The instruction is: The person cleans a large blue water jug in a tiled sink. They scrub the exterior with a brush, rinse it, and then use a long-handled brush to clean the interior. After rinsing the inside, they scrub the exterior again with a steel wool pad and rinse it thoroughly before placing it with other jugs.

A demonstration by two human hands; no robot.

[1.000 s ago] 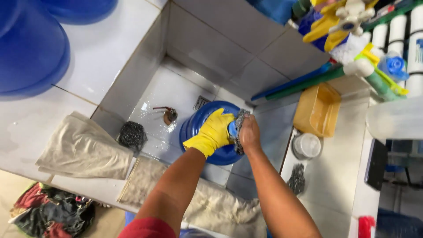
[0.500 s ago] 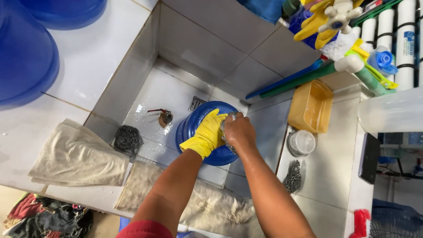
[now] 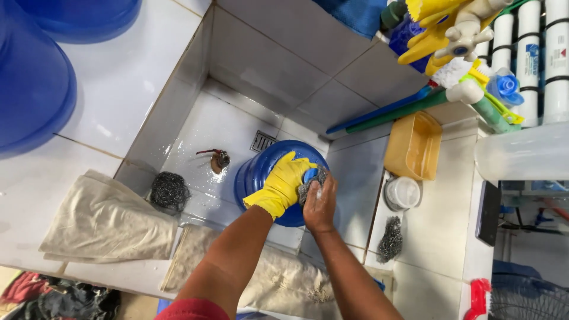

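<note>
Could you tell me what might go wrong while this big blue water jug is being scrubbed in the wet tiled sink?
The water jug stands on wet tiles, so it could slip under the gloved left hand. The bare right hand presses a steel wool pad at the neck; it may scrape the skin.

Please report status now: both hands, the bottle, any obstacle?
Left hand in yellow glove steadies big blue plastic water bottle. Bare right hand presses grey scouring pad at neck. Nothing in the way.

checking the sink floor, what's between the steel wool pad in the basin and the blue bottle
In the head view, a small brown tap piece lies on the wet tiles between the steel wool pad and the blue bottle.
</note>
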